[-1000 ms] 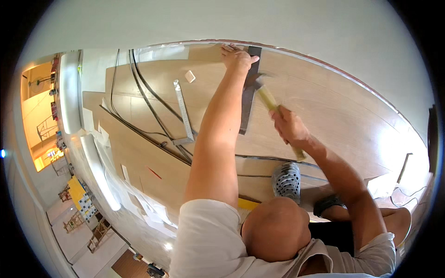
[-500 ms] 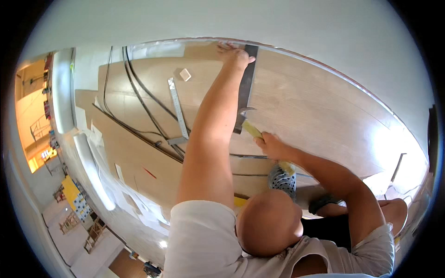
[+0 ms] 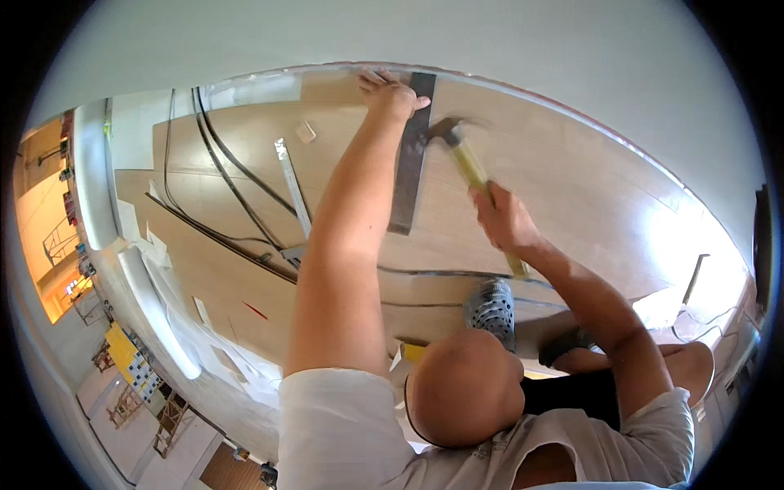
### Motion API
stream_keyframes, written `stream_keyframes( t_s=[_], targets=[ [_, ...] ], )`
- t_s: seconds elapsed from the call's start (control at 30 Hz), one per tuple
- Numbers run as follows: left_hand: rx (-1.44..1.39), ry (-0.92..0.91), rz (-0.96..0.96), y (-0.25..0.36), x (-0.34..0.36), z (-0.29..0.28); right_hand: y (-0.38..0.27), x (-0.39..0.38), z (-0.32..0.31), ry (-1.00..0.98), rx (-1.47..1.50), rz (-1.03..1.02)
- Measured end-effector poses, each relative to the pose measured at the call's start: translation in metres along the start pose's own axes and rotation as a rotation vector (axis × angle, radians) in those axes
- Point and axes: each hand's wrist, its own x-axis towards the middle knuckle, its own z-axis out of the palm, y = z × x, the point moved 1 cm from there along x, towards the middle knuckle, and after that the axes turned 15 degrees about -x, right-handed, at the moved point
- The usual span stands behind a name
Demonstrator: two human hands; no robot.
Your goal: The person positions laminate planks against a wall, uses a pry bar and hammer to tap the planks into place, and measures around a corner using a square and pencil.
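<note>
My left hand (image 3: pixel 390 94) lies with spread fingers on the wood-look planks (image 3: pixel 523 155) close to the wall, its thumb at the edge of a dark flat bar (image 3: pixel 413 167). That bar runs from the wall edge toward me. My right hand (image 3: pixel 506 219) is wrapped round the yellow handle of a claw hammer (image 3: pixel 471 166). The hammer's head, blurred by motion, is beside the bar's right edge; whether it touches cannot be told.
Left of my arm lie a metal try square (image 3: pixel 292 184), a small pale block (image 3: pixel 305 132) and dark cables (image 3: pixel 237 175). A red pencil-like stick (image 3: pixel 255 310) is nearer. My grey perforated shoe (image 3: pixel 492 314) rests on the floor. The white wall (image 3: pixel 490 37) borders the planks.
The hammer has come up and away from me, from the bar's near end to alongside its middle. My left hand stays by the bar, and the whole view has shifted slightly.
</note>
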Motion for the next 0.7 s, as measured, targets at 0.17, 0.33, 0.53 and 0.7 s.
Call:
stream_keyframes(
  t_s=[0.17,0.33,0.53,0.7],
  targets=[
    [-0.053,-0.209,0.059,0.006,0.009,-0.013,0.094,0.015,0.081,0.121,-0.637,-0.523],
    [0.034,-0.124,0.028,-0.011,0.001,-0.013,0.013,-0.007,0.006,-0.040,0.039,-0.005],
    [0.093,-0.139,0.063,0.005,-0.006,-0.012,0.039,-0.008,0.042,-0.249,-0.470,-0.241],
    [-0.026,-0.125,0.010,0.004,-0.012,-0.020,0.005,-0.011,0.029,0.131,0.112,0.012]
  ],
)
